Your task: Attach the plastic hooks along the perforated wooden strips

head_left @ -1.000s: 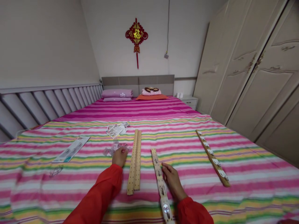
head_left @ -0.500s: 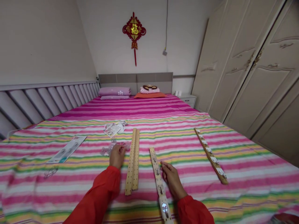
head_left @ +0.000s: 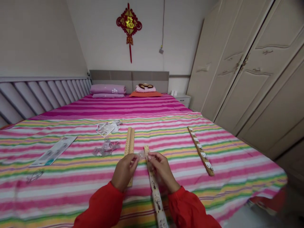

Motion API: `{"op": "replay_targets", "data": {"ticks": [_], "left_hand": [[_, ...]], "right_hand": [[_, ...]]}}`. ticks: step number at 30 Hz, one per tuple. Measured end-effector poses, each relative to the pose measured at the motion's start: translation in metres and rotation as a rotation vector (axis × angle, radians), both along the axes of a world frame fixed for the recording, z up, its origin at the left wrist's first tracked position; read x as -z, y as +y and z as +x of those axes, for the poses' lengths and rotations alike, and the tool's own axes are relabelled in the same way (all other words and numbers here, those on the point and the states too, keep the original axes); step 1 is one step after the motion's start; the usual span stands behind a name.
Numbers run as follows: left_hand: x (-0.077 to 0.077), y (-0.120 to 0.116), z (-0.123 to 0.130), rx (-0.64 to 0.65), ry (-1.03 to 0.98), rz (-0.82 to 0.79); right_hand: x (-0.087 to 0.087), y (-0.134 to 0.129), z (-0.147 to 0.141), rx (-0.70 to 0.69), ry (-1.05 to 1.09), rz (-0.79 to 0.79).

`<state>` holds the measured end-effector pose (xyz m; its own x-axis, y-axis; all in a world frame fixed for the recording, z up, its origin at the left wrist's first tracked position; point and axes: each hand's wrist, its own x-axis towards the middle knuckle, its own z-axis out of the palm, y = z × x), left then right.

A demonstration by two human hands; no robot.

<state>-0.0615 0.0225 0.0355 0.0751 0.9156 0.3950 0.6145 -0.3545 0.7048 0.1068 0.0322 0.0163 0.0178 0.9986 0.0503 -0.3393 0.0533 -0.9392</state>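
Observation:
Between my two hands is a small clear plastic packet (head_left: pixel 142 155); what is inside is too small to make out. My left hand (head_left: pixel 123 169) pinches its left side with thumb and forefinger. The fingers of my right hand (head_left: pixel 161 167) are closed at its right side, over the far end of a pale wooden strip (head_left: pixel 155 190) carrying several shiny metal pieces in a row. Partly behind my left hand lie two wooden strips with rows of small holes (head_left: pixel 128 141). Several more clear packets (head_left: pixel 107 148) are heaped to the left.
Rightward lies a browner wooden strip (head_left: pixel 198 145) with white and metal pieces. On the left are a long clear package (head_left: pixel 55 151), thin wire-like pieces (head_left: pixel 35 176) and a pile of cards (head_left: pixel 106 128). Everything rests on a striped bedsheet (head_left: pixel 71 196); a wardrobe (head_left: pixel 232 72) stands right.
My left hand has come from the packet heap to the right, bringing a clear packet. My right hand has moved up and left to meet it. The view has shifted right.

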Motion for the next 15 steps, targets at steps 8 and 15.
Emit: {"op": "replay_targets", "data": {"ticks": [8, 15], "left_hand": [[0.002, -0.012, 0.021, 0.115, -0.242, -0.127], [0.003, -0.013, 0.029, 0.122, -0.559, -0.255]], "right_hand": [[0.009, -0.005, 0.003, -0.050, 0.025, -0.027], [0.019, -0.004, 0.004, -0.023, 0.144, -0.061]]}}
